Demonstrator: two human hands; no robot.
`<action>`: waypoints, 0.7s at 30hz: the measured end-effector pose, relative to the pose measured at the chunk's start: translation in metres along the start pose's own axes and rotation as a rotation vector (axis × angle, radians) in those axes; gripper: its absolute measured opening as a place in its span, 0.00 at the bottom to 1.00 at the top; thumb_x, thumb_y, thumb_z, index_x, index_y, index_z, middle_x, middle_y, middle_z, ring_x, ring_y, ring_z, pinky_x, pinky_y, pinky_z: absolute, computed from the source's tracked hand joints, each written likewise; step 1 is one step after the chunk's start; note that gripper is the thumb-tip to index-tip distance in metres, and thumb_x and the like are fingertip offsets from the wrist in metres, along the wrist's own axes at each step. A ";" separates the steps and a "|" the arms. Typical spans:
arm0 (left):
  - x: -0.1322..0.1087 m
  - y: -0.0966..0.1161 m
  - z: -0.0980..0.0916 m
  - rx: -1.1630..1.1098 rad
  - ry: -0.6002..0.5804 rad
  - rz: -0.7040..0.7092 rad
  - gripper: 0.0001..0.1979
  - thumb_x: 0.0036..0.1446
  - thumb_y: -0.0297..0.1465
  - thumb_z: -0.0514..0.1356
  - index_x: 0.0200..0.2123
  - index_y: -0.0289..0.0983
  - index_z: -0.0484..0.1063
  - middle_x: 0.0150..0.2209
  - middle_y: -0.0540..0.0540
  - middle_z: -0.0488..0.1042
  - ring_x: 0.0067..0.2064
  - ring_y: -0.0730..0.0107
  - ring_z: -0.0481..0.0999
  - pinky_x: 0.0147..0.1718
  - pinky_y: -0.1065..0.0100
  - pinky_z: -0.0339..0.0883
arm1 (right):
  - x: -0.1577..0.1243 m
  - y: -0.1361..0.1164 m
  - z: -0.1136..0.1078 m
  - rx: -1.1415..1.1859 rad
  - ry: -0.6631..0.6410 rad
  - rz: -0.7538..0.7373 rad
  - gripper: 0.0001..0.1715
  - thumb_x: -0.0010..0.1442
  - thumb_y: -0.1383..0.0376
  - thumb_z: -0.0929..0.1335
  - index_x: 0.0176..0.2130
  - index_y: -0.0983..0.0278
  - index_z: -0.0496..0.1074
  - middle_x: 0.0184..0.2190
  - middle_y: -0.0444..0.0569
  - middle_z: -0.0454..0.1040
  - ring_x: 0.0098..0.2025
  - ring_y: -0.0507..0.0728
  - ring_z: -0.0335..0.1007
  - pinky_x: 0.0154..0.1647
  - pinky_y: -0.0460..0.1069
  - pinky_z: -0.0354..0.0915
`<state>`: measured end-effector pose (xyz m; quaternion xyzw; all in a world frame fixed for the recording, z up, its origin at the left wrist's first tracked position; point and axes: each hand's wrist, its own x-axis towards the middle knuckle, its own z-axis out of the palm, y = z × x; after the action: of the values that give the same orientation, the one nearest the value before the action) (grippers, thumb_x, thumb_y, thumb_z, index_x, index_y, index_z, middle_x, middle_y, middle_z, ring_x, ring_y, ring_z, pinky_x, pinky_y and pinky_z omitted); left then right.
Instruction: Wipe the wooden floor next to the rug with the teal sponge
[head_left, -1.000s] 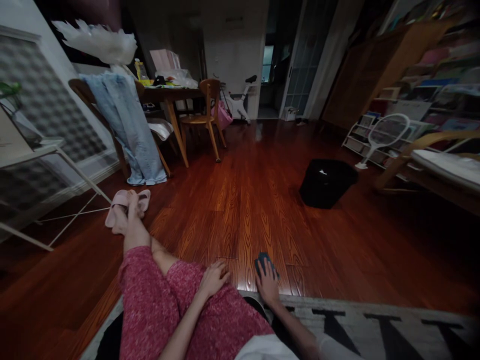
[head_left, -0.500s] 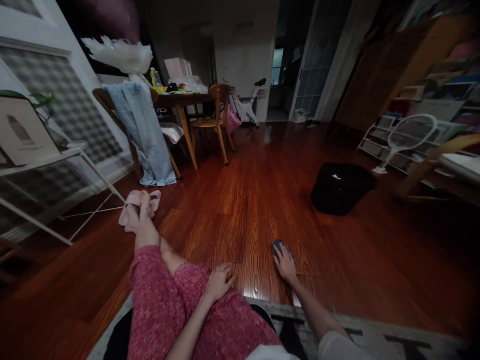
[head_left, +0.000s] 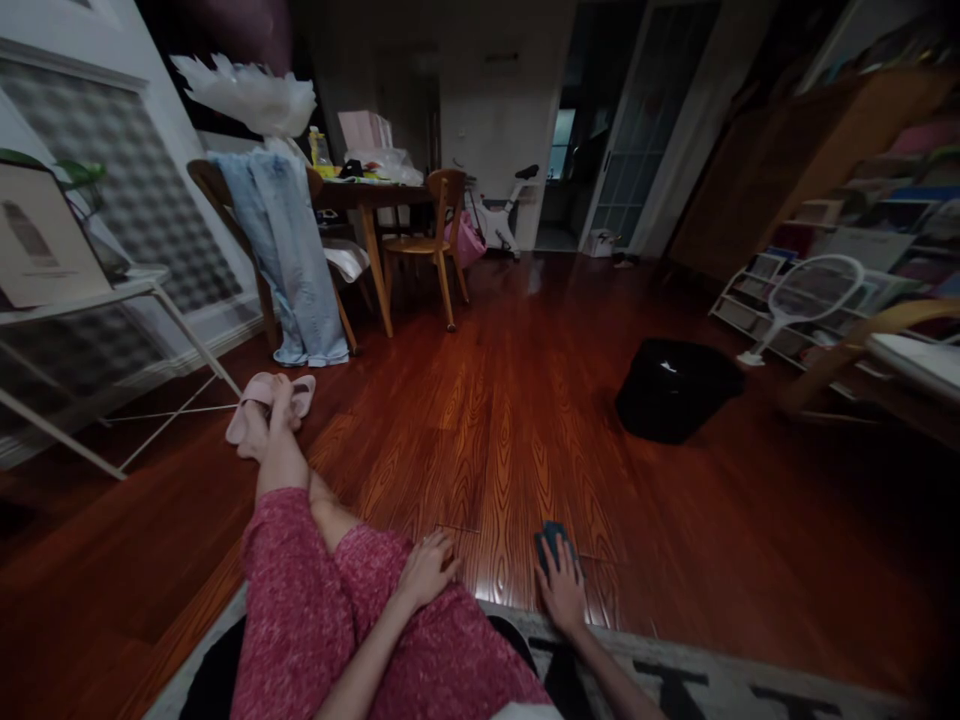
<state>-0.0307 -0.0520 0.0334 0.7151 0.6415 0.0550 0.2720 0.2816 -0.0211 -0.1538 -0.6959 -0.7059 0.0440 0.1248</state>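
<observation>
My right hand [head_left: 564,590] lies over a dark teal cloth [head_left: 553,538] on the glossy red-brown wood floor [head_left: 502,450], near the rug's edge. Its fingers are spread and stretched out on top of the cloth, which shows beyond and between them. My left hand [head_left: 427,572] rests on my thigh, on the pink patterned trousers [head_left: 300,600]. Its fingers are loosely apart and nothing is in them. Both feet, with pale pink slippers [head_left: 259,390], are crossed at the left.
A black bin [head_left: 675,390] stands right of centre. At the left are a white side table [head_left: 135,290] and a chair with blue jeans [head_left: 289,260]. A patterned rug [head_left: 622,650] lies below me; a white racket-shaped object [head_left: 817,290] stands at the right.
My right hand and the cloth have moved back across the floor, closer to the rug. My left hand stays on my thigh. The view has shifted slightly.
</observation>
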 end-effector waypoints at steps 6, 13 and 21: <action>-0.003 0.003 -0.007 0.049 0.008 -0.027 0.25 0.66 0.39 0.48 0.61 0.38 0.68 0.69 0.42 0.60 0.71 0.57 0.54 0.68 0.51 0.49 | 0.042 -0.085 -0.001 0.095 -0.104 -0.311 0.31 0.70 0.56 0.53 0.70 0.51 0.55 0.73 0.47 0.49 0.74 0.60 0.42 0.70 0.64 0.47; -0.004 -0.004 -0.011 0.049 0.077 -0.076 0.23 0.65 0.38 0.48 0.58 0.40 0.71 0.69 0.43 0.61 0.71 0.58 0.53 0.68 0.52 0.47 | 0.103 -0.054 -0.015 0.102 -0.171 -0.472 0.30 0.68 0.57 0.56 0.67 0.51 0.61 0.71 0.47 0.55 0.72 0.57 0.49 0.69 0.59 0.51; -0.002 -0.006 -0.011 0.072 0.098 -0.073 0.22 0.66 0.37 0.48 0.58 0.41 0.71 0.68 0.43 0.63 0.71 0.60 0.54 0.69 0.51 0.44 | 0.070 0.094 -0.028 0.017 0.081 0.172 0.37 0.65 0.54 0.50 0.67 0.59 0.62 0.70 0.54 0.56 0.71 0.63 0.51 0.65 0.63 0.56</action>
<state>-0.0411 -0.0499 0.0401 0.6970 0.6813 0.0571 0.2163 0.3800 0.0476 -0.1410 -0.7540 -0.6375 0.0325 0.1550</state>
